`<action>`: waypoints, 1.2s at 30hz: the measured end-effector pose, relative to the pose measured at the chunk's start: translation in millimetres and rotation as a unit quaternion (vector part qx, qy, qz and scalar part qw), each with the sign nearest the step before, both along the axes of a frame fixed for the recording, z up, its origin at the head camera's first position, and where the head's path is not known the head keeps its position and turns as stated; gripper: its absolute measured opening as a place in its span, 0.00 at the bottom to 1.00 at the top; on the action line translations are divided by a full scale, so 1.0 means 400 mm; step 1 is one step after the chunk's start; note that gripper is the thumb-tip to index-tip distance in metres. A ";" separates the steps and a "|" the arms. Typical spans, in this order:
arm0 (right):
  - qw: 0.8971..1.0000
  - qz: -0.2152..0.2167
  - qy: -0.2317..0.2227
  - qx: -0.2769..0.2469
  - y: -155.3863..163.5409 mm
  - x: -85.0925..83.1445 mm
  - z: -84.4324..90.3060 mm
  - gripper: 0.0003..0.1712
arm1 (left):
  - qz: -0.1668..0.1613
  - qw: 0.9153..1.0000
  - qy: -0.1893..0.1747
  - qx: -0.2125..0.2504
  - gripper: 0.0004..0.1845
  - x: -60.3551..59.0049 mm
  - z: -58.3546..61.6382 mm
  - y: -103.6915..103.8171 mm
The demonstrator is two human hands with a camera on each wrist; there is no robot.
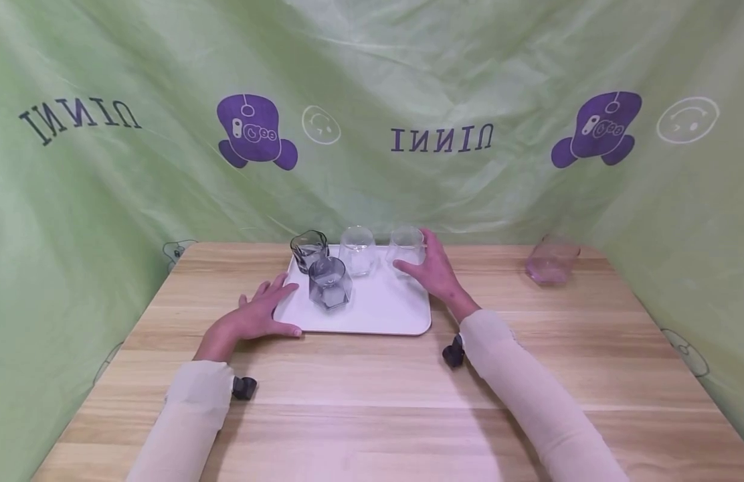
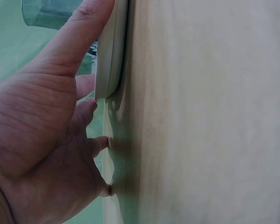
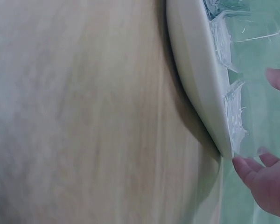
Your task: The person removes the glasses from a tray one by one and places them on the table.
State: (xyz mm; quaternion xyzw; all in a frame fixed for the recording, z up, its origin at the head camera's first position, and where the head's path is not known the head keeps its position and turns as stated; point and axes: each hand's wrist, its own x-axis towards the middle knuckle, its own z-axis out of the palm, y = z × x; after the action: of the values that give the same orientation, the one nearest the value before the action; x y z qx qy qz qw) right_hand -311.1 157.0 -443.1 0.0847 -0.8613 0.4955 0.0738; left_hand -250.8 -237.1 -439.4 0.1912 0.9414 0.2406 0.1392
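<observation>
Left hand (image 1: pixel 260 314) lay flat at the near-left corner of the white tray (image 1: pixel 378 314), fingers spread, thumb along the rim; grip relaxed, pinching nothing. Judged to be steadying the tray on the bench (image 1: pixel 372 408). Right hand (image 1: pixel 431 271) curled its grip round the clear glass (image 1: pixel 406 246) at the tray's far right corner. Three more glasses shared the tray: a dark glass (image 1: pixel 309 249), a grey faceted glass (image 1: pixel 330 283), a second clear glass (image 1: pixel 356 249). A pink glass (image 1: pixel 551 261) stood well apart on the bench.

Head view alone showed the layout. Left wrist view showed the thumb (image 2: pixel 79 37) against the tray edge (image 2: pixel 111 56); right wrist view showed only fingertips (image 3: pixel 252 170) beside the glass.
</observation>
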 end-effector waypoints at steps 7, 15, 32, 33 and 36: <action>1.000 -0.008 -0.004 0.012 -0.007 -0.005 -0.002 0.60 | 0.000 1.000 0.000 0.003 0.61 -0.003 -0.001 0.000; 0.999 -0.013 -0.002 0.031 -0.011 -0.007 -0.001 0.58 | -0.001 1.000 0.001 0.002 0.60 -0.002 -0.002 -0.001; 0.999 -0.028 -0.002 0.020 -0.016 -0.006 0.001 0.55 | 0.000 1.000 0.000 0.004 0.60 0.002 -0.002 0.003; 0.999 -0.028 -0.004 0.016 -0.016 -0.005 0.001 0.54 | 0.001 1.000 -0.001 0.005 0.60 0.001 -0.002 0.002; 1.000 -0.029 -0.004 0.008 -0.013 -0.002 0.002 0.54 | 0.000 1.000 0.000 0.007 0.60 0.000 -0.007 0.003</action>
State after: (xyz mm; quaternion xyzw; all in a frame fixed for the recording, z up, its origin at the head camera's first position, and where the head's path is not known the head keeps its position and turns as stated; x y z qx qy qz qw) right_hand -311.8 151.9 -442.1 0.0582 -0.8675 0.4868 0.0846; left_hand -250.8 -235.9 -442.2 0.1924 0.9396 0.2474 0.1379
